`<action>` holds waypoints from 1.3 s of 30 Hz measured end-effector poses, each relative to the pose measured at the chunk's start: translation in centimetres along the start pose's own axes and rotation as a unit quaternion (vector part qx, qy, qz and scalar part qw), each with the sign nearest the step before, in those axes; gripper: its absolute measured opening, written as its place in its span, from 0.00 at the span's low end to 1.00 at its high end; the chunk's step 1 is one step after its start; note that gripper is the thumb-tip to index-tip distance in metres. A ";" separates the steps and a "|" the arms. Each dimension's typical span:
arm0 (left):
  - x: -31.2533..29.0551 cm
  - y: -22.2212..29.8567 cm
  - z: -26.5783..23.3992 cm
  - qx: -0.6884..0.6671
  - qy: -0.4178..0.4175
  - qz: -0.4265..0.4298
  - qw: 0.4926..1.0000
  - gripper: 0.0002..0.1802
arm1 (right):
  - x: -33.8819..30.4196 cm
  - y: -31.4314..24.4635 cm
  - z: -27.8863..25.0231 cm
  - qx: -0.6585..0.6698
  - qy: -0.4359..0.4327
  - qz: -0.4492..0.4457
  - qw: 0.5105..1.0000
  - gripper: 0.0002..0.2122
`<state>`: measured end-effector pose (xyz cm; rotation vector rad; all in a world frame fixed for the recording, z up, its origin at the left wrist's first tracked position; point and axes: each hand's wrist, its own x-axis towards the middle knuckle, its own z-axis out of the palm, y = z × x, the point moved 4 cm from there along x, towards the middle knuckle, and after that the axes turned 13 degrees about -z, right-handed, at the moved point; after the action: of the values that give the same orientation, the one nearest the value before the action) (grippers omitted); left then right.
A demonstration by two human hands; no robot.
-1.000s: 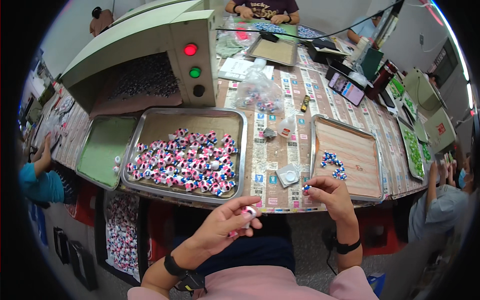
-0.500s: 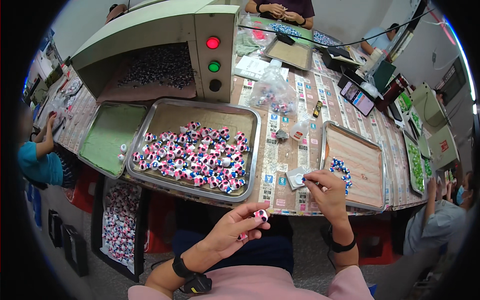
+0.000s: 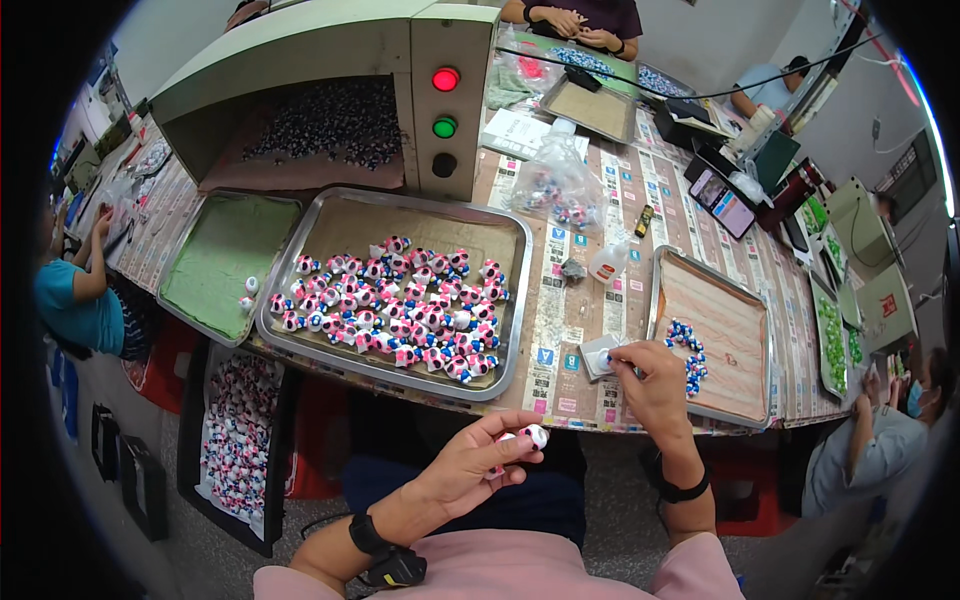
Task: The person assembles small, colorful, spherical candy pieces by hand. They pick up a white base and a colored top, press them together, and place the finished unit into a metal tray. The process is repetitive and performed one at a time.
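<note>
My left hand [image 3: 468,468] is closed round a small white, pink and black figurine [image 3: 538,437], held by thumb and fingers in front of the table edge. A pink-and-white bit also shows lower between its fingers. My right hand [image 3: 655,388] pinches a tiny blue piece [image 3: 611,357], mostly covered by the fingertips, right at a small white square pad [image 3: 594,350]. Beside that hand, small blue, white and pink pieces [image 3: 692,370] lie on a paper-lined tray [image 3: 735,325]. Many similar figurines [image 3: 420,312] fill the large metal tray [image 3: 521,290] at left.
A beige machine [image 3: 455,60] with dark pieces inside stands behind the large tray. A green-lined tray [image 3: 220,260] sits left, a black crate of figurines [image 3: 240,430] below it. A small white bottle [image 3: 607,263], plastic bag [image 3: 560,190] and phone [image 3: 722,202] lie beyond. Several people work around.
The figurine in my left hand has turned, showing more white. My right hand has brought the blue piece to the white pad. The whole view has shifted slightly.
</note>
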<state>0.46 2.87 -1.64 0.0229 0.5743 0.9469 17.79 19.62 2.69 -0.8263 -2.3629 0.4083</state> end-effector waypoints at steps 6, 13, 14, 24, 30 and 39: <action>0.7 -0.3 -0.1 0.013 0.000 0.003 1.000 0.18 | -0.6 -2.7 -0.8 0.128 0.015 0.072 0.989 0.06; 1.4 -0.6 0.0 0.011 0.001 -0.008 1.000 0.18 | -2.8 -6.7 -0.7 0.334 -0.019 0.077 0.939 0.08; 1.5 -0.7 0.0 0.011 0.003 -0.010 1.000 0.18 | -3.0 -7.0 -0.5 0.355 -0.014 0.082 0.931 0.08; 1.2 -0.7 0.1 0.077 0.073 0.011 0.994 0.15 | -2.8 -7.6 -0.2 0.300 -0.052 0.017 0.952 0.08; 1.0 -0.7 0.2 0.119 0.086 0.027 0.989 0.12 | -2.8 -7.1 -0.2 0.343 -0.083 0.034 0.935 0.07; 0.4 0.1 1.3 0.167 0.105 0.040 0.979 0.11 | -1.9 -6.6 -0.7 0.393 -0.144 0.038 0.908 0.08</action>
<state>1.15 3.53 -0.64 0.2524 0.9296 0.9281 16.36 13.46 5.42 -0.4792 -2.1082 1.4762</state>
